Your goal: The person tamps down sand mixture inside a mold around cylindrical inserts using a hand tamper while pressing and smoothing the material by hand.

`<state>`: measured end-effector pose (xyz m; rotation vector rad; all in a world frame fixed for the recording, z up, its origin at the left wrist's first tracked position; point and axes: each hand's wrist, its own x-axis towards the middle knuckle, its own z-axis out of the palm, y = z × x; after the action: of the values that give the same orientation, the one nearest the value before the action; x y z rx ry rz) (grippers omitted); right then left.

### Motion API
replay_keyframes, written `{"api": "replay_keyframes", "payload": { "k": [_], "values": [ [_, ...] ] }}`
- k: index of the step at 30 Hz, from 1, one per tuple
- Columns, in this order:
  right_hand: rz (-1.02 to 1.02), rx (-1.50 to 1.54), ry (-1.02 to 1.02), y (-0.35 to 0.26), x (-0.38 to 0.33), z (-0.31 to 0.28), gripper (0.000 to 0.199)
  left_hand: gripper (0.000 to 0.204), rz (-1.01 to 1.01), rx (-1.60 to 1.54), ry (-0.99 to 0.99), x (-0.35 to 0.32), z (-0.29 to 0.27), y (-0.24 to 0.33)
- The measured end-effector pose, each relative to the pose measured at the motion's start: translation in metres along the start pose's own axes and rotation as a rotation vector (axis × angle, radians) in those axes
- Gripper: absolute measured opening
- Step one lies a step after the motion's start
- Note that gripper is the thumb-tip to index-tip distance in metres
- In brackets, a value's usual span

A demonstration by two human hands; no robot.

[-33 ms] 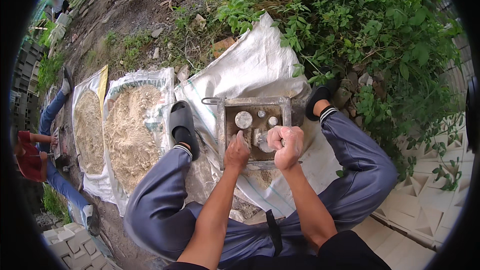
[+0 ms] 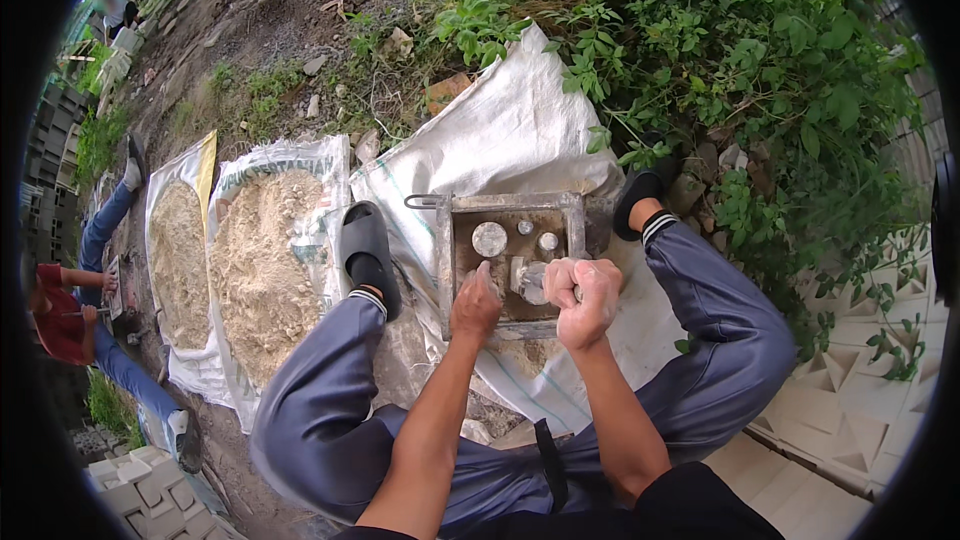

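A square metal mould point(image 2: 445, 260) lies on a white sack point(image 2: 500, 140) between my feet. Inside it are a few round metal pegs point(image 2: 489, 238) on a dirty base. My left hand point(image 2: 475, 305) rests on the mould's near edge with its fingers reaching in and holds nothing that I can see. My right hand point(image 2: 585, 300) is a closed fist at the near right of the mould. It grips a short grey metal tool point(image 2: 528, 280) whose end pokes out to the left, over the mould's floor.
Two opened sacks of sandy mix point(image 2: 265, 270) point(image 2: 178, 250) lie to my left, beside my left foot in a black slide point(image 2: 368, 250). Another person point(image 2: 60, 320) sits at the far left. Green bushes point(image 2: 760, 70) crowd the right, with white patterned blocks point(image 2: 850, 420) at lower right.
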<state>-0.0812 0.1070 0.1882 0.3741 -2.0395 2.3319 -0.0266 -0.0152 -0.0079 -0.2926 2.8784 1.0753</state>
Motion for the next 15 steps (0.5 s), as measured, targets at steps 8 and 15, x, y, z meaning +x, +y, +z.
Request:
{"api": "replay_keyframes", "payload": {
  "k": [8,15],
  "values": [
    [-0.043,-0.052,-0.029,-0.002,-0.005,0.008,0.042,0.042,-0.014,0.083,0.167,-0.003,0.006,0.005],
    [0.038,-0.093,-0.063,0.015,-0.002,0.009,0.047,0.045,0.157,-0.025,-0.016,0.003,0.003,-0.005]
  ]
}}
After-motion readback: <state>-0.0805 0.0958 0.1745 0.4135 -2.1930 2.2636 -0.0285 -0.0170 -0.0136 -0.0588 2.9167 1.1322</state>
